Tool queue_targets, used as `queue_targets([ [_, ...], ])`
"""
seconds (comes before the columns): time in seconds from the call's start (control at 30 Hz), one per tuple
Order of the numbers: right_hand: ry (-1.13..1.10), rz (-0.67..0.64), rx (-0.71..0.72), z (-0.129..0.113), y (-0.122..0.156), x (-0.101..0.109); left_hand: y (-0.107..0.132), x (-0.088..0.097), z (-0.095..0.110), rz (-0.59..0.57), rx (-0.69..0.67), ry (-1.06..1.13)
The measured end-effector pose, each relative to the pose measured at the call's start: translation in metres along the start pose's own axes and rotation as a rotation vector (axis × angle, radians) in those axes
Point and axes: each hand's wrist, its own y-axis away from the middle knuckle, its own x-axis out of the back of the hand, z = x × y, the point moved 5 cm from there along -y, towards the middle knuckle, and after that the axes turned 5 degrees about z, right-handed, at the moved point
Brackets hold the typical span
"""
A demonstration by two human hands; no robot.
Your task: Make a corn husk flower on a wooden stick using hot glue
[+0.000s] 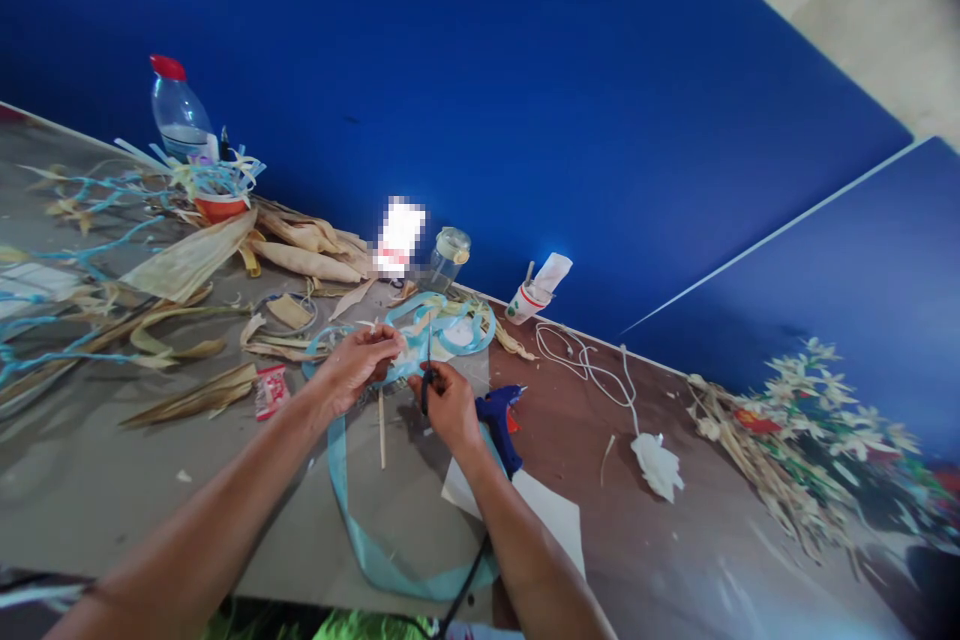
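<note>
My left hand (358, 365) is closed on a small pale piece together with a light blue ribbon (352, 530) that loops down across the table towards me. A thin wooden stick (382, 428) hangs below this hand. My right hand (448, 405) grips dark-handled scissors (427, 375), blades pointing up at the ribbon between my hands. A blue glue gun (499, 420) lies just right of my right hand, on a white sheet (551, 515), its black cord running back under my forearm.
Dried corn husks (300, 255) and blue-wrapped stems lie at the left, with a red-capped plastic bottle (178, 115) and a small orange pot (219, 207) behind. A glass jar (448, 258), a paper cup (529, 298), a white cord (585, 360), a white husk flower (658, 465) and a husk flower bouquet (795, 430) lie to the right.
</note>
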Motion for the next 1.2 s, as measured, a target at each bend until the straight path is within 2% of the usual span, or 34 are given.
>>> queue_targets([
  [0.13, 0.164, 0.034, 0.018, 0.001, -0.004, 0.008, -0.002, 0.000, -0.002, 0.004, -0.007, 0.011],
  [0.23, 0.182, 0.018, 0.029, 0.000, -0.005, 0.008, -0.003, 0.000, -0.003, 0.015, -0.003, 0.016],
  [0.4, -0.052, -0.044, 0.051, -0.003, -0.003, 0.001, -0.003, 0.002, -0.006, 0.050, 0.026, 0.027],
  [0.53, -0.188, -0.174, 0.002, -0.003, 0.003, -0.007, -0.004, 0.004, -0.006, 0.070, 0.014, 0.017],
  [0.63, -0.229, -0.261, -0.026, -0.005, 0.006, -0.009, -0.004, 0.003, -0.006, 0.036, 0.020, -0.015],
  [0.83, -0.265, -0.326, -0.040, -0.007, 0.010, -0.012, -0.005, 0.003, -0.006, 0.023, 0.021, -0.058],
  [1.2, -0.296, -0.355, -0.094, -0.018, 0.016, -0.014, -0.008, 0.004, -0.009, 0.017, 0.018, -0.054],
])
